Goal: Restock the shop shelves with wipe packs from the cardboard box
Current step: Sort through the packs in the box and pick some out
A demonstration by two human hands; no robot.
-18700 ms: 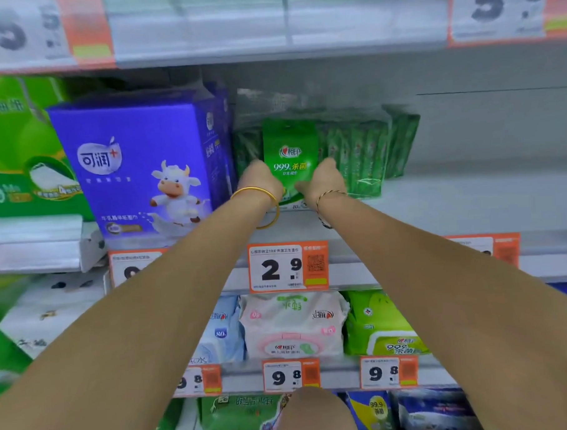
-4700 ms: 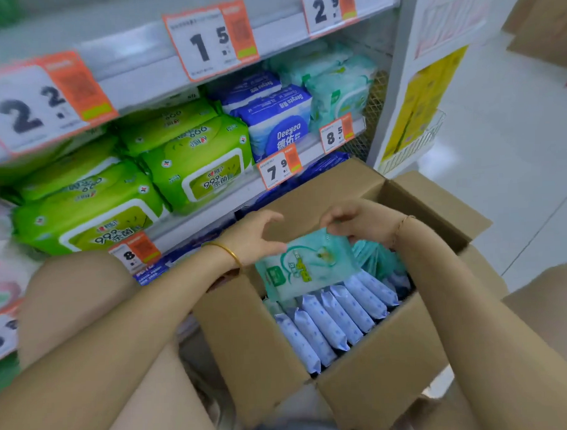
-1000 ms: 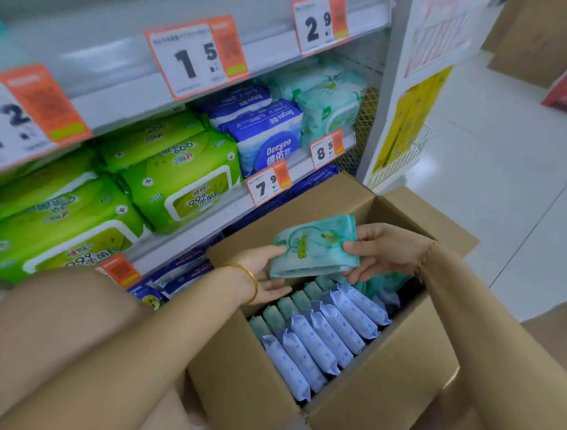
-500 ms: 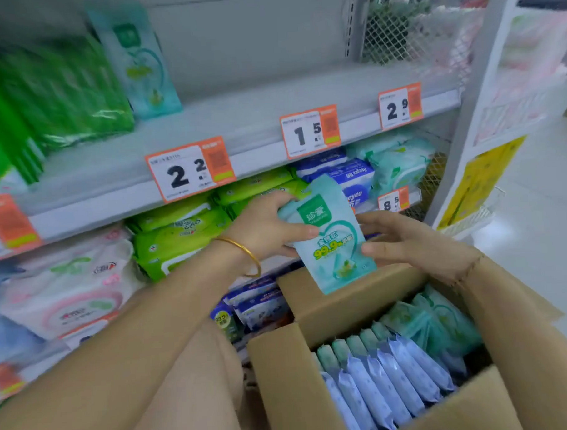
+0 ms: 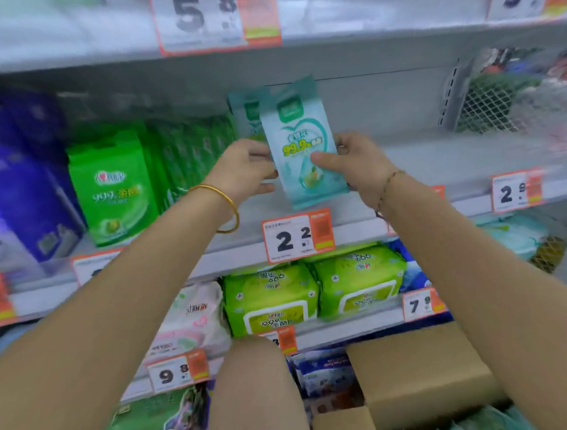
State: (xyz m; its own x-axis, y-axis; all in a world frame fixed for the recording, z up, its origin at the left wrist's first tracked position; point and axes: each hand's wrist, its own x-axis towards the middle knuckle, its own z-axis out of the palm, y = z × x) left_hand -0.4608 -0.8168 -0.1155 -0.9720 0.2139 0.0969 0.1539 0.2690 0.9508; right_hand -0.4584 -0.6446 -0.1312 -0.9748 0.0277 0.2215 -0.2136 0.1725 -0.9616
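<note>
A teal wipe pack [image 5: 301,142] is held upright between both hands, above the front of the middle shelf [image 5: 435,156] and over the price tag marked 2.2 [image 5: 297,235]. The left grip [image 5: 244,171] is curled round its left edge. The right grip [image 5: 354,163] is closed on its right edge, with the thumb laid across the front. Whether the pack's lower edge touches the shelf cannot be told.

Just behind it and slightly to the left, a second teal pack [image 5: 245,115] is seen standing. The space to the left is taken up by a row of dark green packs [image 5: 191,147], one bright green pack [image 5: 112,186] in front of them, and a purple box [image 5: 24,193]. To the right, the shelf is bounded by a mesh divider [image 5: 485,108].

On the shelf below, two lime green packs [image 5: 269,300] are set side by side, with one pink and white pack [image 5: 195,316] to their left. One cardboard box [image 5: 422,371] is seen at the bottom, with more teal packs [image 5: 499,420] inside it; these are too blurred to be counted. A gold bangle [image 5: 223,204] is worn on the left wrist and a thin bracelet [image 5: 388,184] on the right.
</note>
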